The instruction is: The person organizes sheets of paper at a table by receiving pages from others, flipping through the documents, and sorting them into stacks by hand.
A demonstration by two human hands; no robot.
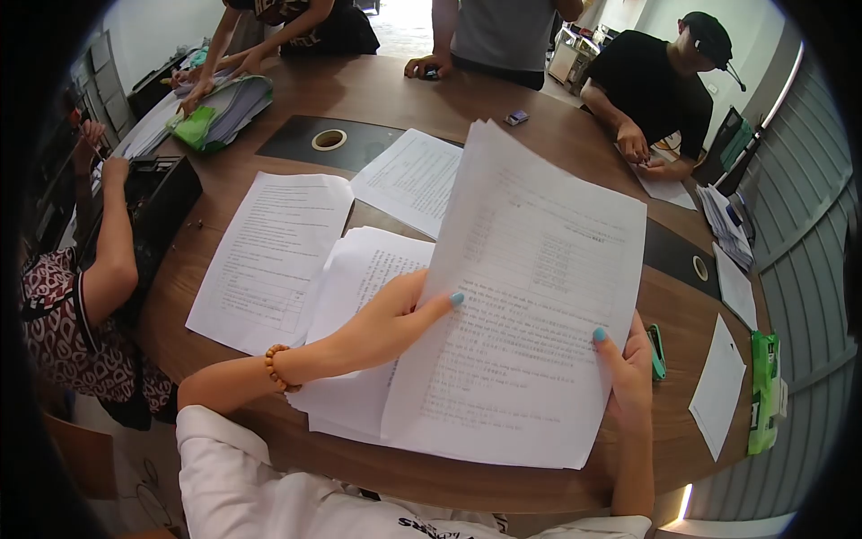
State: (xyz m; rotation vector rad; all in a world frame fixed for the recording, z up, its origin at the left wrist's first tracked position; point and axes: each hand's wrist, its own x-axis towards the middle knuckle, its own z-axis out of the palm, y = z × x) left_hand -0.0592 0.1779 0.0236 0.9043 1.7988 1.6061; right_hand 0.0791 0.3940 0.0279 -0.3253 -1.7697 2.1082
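Both my hands grip a stack of printed sheets (530, 332), raised and tilted above the table's near edge. My left hand (395, 314), with a wooden bead bracelet on its wrist, has its thumb on the front and its fingers hidden behind. On the right edge, my right hand (628, 364) pinches the paper with the thumb in front. Beneath and to the left lies another pile of printed pages (359, 260). Farther left rests a single printed sheet (269, 251), and beyond it another sheet (413, 180). A green stapler-like tool (658, 352) lies just right of my right hand.
The wooden table (359, 90) carries a green-covered paper bundle (224, 112), a small box (516, 117), a green packet (764, 395) and loose paper (718, 386). A black tray (166, 211) stands at left. Several people are around the table; one in a cap (660, 90) handles something small.
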